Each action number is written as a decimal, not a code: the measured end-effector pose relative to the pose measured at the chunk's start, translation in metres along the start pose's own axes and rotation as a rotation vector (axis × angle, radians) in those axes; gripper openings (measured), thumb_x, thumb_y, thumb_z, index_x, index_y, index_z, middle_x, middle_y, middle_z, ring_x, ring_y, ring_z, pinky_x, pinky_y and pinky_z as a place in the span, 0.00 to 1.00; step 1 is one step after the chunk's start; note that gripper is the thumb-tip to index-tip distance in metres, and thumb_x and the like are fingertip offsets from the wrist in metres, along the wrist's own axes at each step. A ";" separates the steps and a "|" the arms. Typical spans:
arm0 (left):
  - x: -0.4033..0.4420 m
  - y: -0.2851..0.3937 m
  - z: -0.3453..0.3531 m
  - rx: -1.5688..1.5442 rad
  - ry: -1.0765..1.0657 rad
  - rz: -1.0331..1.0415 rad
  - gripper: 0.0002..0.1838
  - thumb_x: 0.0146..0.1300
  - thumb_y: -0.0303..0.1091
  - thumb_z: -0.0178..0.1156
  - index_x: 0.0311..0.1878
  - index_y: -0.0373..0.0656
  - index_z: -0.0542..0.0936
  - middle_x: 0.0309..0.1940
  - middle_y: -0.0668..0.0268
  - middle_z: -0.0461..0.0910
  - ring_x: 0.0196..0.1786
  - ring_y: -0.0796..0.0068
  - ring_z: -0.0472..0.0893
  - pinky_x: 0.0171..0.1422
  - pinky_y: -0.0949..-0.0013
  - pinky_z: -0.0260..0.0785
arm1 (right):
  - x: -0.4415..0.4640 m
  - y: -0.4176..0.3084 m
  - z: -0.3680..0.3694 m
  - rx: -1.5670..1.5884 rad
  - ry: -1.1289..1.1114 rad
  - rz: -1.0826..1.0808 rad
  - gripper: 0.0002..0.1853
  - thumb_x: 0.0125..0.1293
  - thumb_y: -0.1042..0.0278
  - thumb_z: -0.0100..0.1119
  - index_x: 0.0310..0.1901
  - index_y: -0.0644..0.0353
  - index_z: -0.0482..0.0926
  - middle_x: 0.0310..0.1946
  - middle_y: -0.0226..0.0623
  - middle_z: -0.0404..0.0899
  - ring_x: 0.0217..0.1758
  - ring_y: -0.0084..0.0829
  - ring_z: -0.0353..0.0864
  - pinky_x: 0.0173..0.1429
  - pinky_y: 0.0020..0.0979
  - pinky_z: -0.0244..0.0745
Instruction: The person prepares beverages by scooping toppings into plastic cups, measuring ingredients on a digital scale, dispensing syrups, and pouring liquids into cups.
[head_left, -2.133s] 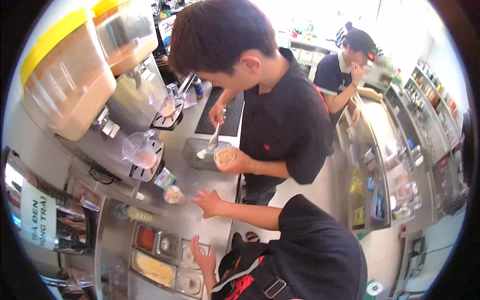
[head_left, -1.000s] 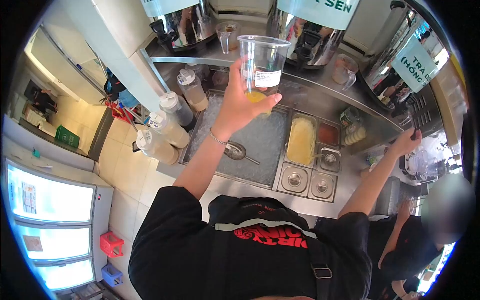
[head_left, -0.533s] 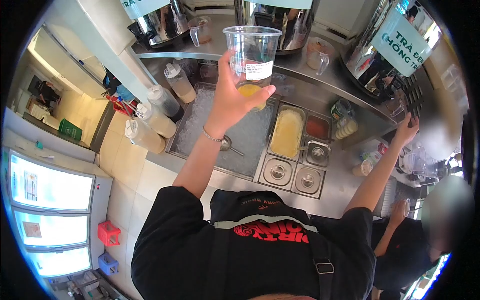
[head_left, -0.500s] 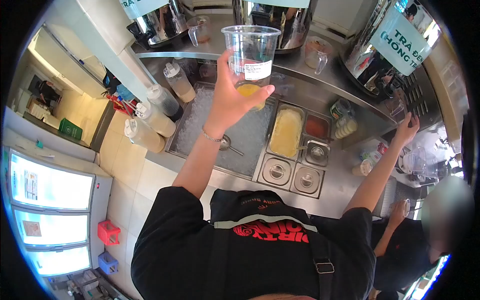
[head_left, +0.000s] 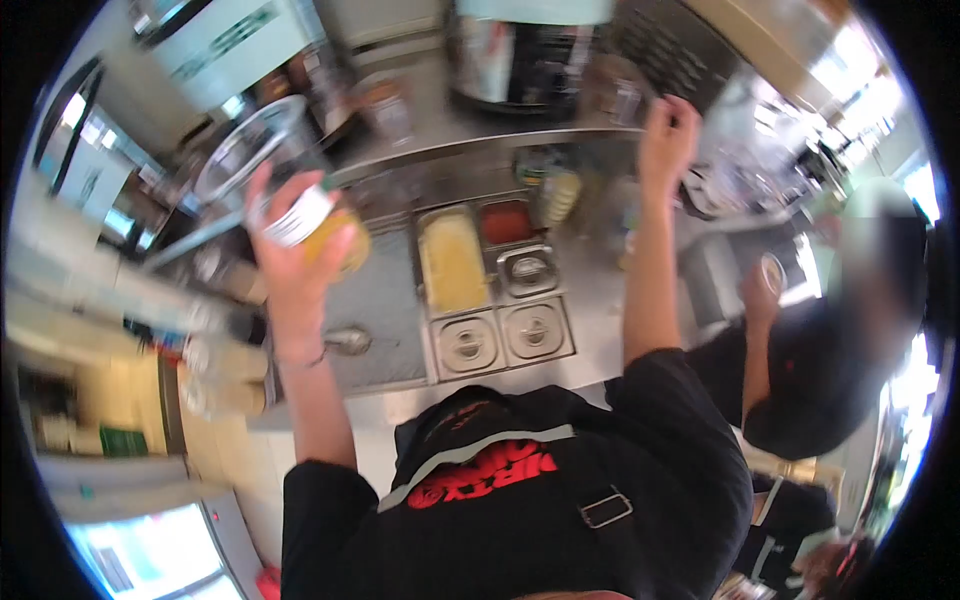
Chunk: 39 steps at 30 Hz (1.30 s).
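My left hand [head_left: 295, 265] is wrapped round a tall clear plastic cup [head_left: 248, 148], which tilts to the left. The cup has a white label [head_left: 298, 216] and yellow contents near its base. Up by the raised shelf, my right hand [head_left: 668, 145] is closed with its fingers curled; motion blur hides what it holds, if anything. A clear measuring jug [head_left: 612, 90] stands on the shelf just left of that hand. Below and between my hands are a metal tray of pale yellow food [head_left: 453, 262], a red-filled tray [head_left: 506, 222] and lidded tins [head_left: 468, 345].
An ice bin [head_left: 385, 300] with a metal scoop [head_left: 348, 340] lies below my left hand, and blurred bottles [head_left: 215, 365] line its left side. Steel dispensers [head_left: 525, 60] stand behind the shelf [head_left: 430, 135]. At the right, a co-worker [head_left: 820, 370] holds a small cup [head_left: 771, 272].
The view has swung right. My left hand and the cup now appear further left, and the cup leans more. My right hand has come up, its fingers now curled beside the measuring jug.
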<state>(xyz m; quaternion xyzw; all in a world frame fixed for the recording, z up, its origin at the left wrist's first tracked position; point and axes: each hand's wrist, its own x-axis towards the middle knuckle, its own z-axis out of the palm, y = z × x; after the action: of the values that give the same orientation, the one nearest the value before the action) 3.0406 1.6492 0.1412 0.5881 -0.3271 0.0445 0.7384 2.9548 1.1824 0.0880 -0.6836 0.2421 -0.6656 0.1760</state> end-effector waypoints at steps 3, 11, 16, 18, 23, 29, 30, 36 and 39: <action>0.022 -0.003 0.019 -0.131 -0.142 -0.055 0.50 0.55 0.28 0.77 0.78 0.42 0.59 0.67 0.59 0.72 0.70 0.58 0.77 0.78 0.58 0.68 | -0.003 -0.037 -0.011 0.037 -0.115 0.253 0.23 0.69 0.51 0.69 0.54 0.62 0.80 0.44 0.41 0.81 0.41 0.35 0.81 0.50 0.36 0.75; 0.109 -0.045 0.119 -0.310 -0.615 0.120 0.48 0.56 0.47 0.77 0.77 0.45 0.66 0.78 0.54 0.66 0.83 0.58 0.60 0.88 0.52 0.44 | -0.003 -0.016 0.027 0.032 -0.301 0.219 0.22 0.70 0.51 0.68 0.50 0.66 0.81 0.38 0.51 0.87 0.42 0.50 0.88 0.50 0.44 0.80; 0.149 -0.068 0.157 -0.281 -0.838 0.281 0.47 0.56 0.56 0.75 0.76 0.51 0.70 0.80 0.57 0.65 0.85 0.60 0.55 0.88 0.53 0.35 | -0.023 -0.021 -0.036 0.296 -0.463 0.318 0.19 0.75 0.55 0.65 0.52 0.66 0.81 0.34 0.35 0.85 0.38 0.23 0.80 0.47 0.29 0.76; 0.154 -0.074 0.157 -0.225 -0.844 0.300 0.47 0.56 0.57 0.75 0.76 0.50 0.70 0.79 0.57 0.65 0.85 0.60 0.55 0.88 0.53 0.35 | -0.032 -0.030 -0.053 0.255 -0.678 0.330 0.18 0.76 0.57 0.64 0.52 0.66 0.81 0.36 0.30 0.84 0.39 0.18 0.77 0.46 0.25 0.74; 0.155 -0.083 0.159 -0.318 -0.775 0.278 0.50 0.56 0.60 0.73 0.77 0.45 0.67 0.79 0.57 0.66 0.85 0.60 0.55 0.89 0.56 0.34 | -0.061 -0.032 -0.032 0.540 -0.746 0.398 0.15 0.78 0.60 0.62 0.53 0.65 0.81 0.37 0.27 0.82 0.39 0.17 0.75 0.46 0.24 0.73; 0.158 -0.080 0.157 -0.289 -0.803 0.281 0.50 0.56 0.59 0.73 0.77 0.45 0.67 0.79 0.57 0.66 0.85 0.60 0.55 0.89 0.56 0.35 | -0.067 -0.039 -0.014 0.610 -0.722 0.396 0.16 0.79 0.58 0.61 0.54 0.65 0.80 0.34 0.25 0.78 0.38 0.17 0.72 0.45 0.23 0.70; 0.158 -0.079 0.156 -0.286 -0.803 0.282 0.50 0.56 0.59 0.73 0.77 0.45 0.67 0.79 0.57 0.66 0.85 0.60 0.55 0.89 0.56 0.35 | -0.068 -0.039 -0.013 0.613 -0.725 0.398 0.16 0.79 0.58 0.61 0.54 0.65 0.80 0.34 0.25 0.78 0.38 0.17 0.72 0.45 0.23 0.70; 0.158 -0.079 0.154 -0.283 -0.803 0.285 0.50 0.56 0.59 0.74 0.77 0.45 0.67 0.79 0.58 0.66 0.85 0.60 0.55 0.89 0.57 0.35 | -0.069 -0.036 -0.008 0.623 -0.742 0.359 0.16 0.80 0.58 0.60 0.55 0.64 0.79 0.35 0.26 0.78 0.39 0.18 0.73 0.45 0.23 0.70; 0.158 -0.078 0.154 -0.283 -0.803 0.282 0.50 0.56 0.59 0.74 0.78 0.45 0.67 0.79 0.58 0.65 0.85 0.60 0.55 0.89 0.57 0.35 | -0.069 -0.040 -0.009 0.637 -0.745 0.376 0.16 0.80 0.59 0.60 0.55 0.64 0.79 0.36 0.25 0.78 0.40 0.18 0.73 0.46 0.24 0.70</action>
<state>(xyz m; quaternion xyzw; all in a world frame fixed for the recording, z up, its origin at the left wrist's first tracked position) 3.1328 1.4374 0.1750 0.4014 -0.6677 -0.1322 0.6129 2.9503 1.2544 0.0542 -0.7314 0.0673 -0.3748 0.5657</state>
